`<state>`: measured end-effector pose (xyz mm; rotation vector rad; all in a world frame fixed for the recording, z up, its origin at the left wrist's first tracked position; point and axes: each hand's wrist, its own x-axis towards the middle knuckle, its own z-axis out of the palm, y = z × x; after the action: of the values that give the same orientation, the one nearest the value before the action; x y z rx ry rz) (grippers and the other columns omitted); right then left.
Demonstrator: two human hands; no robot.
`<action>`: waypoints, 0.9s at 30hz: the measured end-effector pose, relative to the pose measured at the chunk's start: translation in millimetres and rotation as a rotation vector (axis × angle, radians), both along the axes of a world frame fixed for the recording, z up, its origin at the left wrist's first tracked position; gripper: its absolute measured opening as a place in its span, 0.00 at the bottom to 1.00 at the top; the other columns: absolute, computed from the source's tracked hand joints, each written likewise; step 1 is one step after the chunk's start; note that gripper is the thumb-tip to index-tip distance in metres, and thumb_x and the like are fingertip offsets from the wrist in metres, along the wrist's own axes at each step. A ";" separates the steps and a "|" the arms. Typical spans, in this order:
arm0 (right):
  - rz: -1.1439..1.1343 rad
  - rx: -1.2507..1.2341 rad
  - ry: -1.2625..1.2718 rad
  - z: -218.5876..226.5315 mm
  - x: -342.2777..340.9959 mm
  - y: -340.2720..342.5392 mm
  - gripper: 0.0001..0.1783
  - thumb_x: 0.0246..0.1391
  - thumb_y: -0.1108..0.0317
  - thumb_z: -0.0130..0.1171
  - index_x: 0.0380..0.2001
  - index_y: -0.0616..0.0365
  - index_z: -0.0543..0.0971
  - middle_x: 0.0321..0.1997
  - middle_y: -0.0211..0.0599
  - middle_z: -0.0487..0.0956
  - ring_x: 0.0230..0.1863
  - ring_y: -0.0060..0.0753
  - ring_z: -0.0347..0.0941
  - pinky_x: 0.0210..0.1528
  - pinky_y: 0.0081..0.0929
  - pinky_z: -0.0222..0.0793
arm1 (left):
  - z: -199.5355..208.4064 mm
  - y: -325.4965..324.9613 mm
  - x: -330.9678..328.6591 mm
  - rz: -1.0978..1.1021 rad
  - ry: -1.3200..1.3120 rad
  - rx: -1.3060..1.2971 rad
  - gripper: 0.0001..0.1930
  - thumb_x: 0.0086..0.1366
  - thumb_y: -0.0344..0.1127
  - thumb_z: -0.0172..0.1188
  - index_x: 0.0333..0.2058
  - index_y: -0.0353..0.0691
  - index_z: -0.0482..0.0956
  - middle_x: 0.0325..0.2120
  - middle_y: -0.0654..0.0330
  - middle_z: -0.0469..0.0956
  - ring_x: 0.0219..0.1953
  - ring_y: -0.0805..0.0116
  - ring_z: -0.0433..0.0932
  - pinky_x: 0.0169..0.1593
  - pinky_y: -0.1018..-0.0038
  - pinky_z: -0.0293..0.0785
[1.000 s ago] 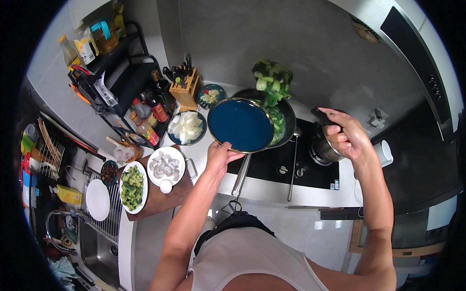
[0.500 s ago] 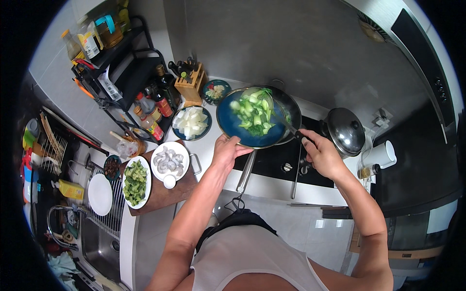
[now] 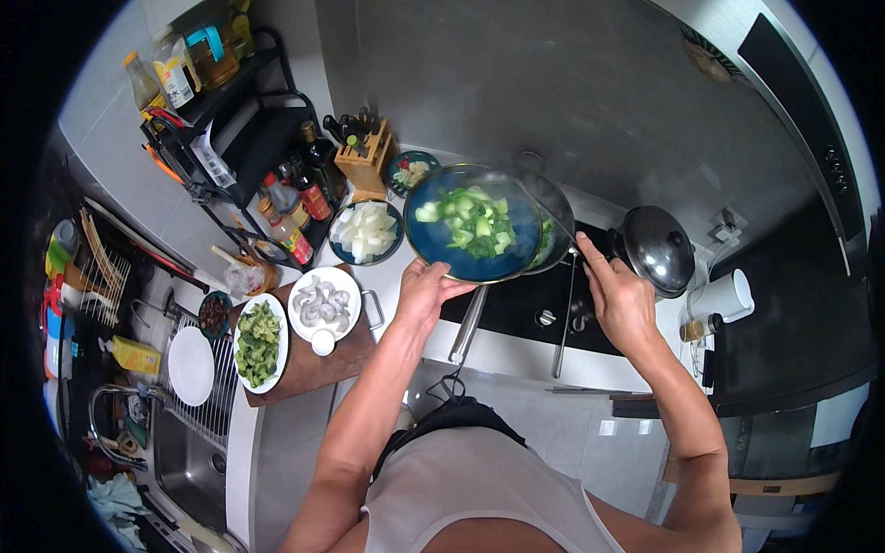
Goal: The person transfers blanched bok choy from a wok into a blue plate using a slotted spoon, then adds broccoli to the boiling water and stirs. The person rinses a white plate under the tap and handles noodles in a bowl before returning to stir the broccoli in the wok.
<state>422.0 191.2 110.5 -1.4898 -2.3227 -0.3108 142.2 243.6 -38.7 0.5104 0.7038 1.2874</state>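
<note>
My left hand (image 3: 429, 288) grips the near-left rim of a blue plate (image 3: 442, 253), thumb on top. Chopped green leafy vegetables (image 3: 484, 221) are heaped on it, pale stems among dark leaves. The plate is held over the left part of a dark wok (image 3: 558, 207), whose long metal handle (image 3: 468, 327) points toward me. My right hand (image 3: 622, 290) is closed round the handle of a skimmer (image 3: 577, 245), its index finger stretched along it. The skimmer's head reaches into the wok and is mostly hidden. Some greens (image 3: 546, 230) show in the wok.
A lidded pot (image 3: 656, 251) stands right of the wok on the black cooktop (image 3: 516, 318). To the left are a plate of white slices (image 3: 365, 232), a plate of shrimp (image 3: 324, 304) and a dish of cut greens (image 3: 261, 344). Behind them stand a knife block (image 3: 364, 166) and a bottle rack (image 3: 244, 138).
The skimmer's head has gone from above the plate down into the wok. My right hand moved slightly. The plate shifted a little left, and its greens lie spread further left.
</note>
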 end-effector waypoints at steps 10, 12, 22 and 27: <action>-0.223 -0.085 0.383 -72.2 56.8 73.1 0.20 0.63 0.66 0.54 0.58 0.53 0.75 0.25 0.60 0.78 0.30 0.65 0.77 0.33 0.54 0.71 | -4.3 -26.4 -31.0 0.148 -0.002 0.008 0.13 0.65 0.21 0.50 0.48 0.24 0.68 0.44 0.40 0.79 0.42 0.45 0.84 0.46 0.49 0.85; -0.299 -0.092 0.296 -108.3 68.4 99.8 0.21 0.64 0.65 0.53 0.59 0.52 0.74 0.27 0.61 0.79 0.32 0.65 0.78 0.36 0.55 0.72 | 5.7 -37.9 -37.4 0.189 0.026 -0.004 0.12 0.65 0.21 0.51 0.47 0.25 0.69 0.43 0.41 0.79 0.42 0.46 0.84 0.46 0.50 0.85; -0.119 -0.241 0.295 -143.9 13.3 139.6 0.21 0.62 0.65 0.54 0.59 0.46 0.74 0.33 0.57 0.81 0.36 0.63 0.78 0.39 0.55 0.74 | 0.5 -88.7 -76.9 0.374 0.069 -0.051 0.13 0.66 0.20 0.48 0.49 0.26 0.69 0.44 0.42 0.79 0.41 0.48 0.85 0.44 0.54 0.87; 0.101 -0.162 -0.101 -102.5 31.9 115.2 0.29 0.56 0.72 0.57 0.61 0.37 0.74 0.28 0.48 0.78 0.27 0.53 0.78 0.32 0.45 0.75 | 4.8 -100.0 -82.1 0.415 0.095 -0.087 0.12 0.66 0.20 0.48 0.48 0.26 0.70 0.44 0.43 0.79 0.40 0.48 0.85 0.43 0.56 0.88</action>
<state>453.9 306.4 8.0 -1.4538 -2.5471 -0.1786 60.1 143.6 -33.9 0.3657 0.9759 1.6174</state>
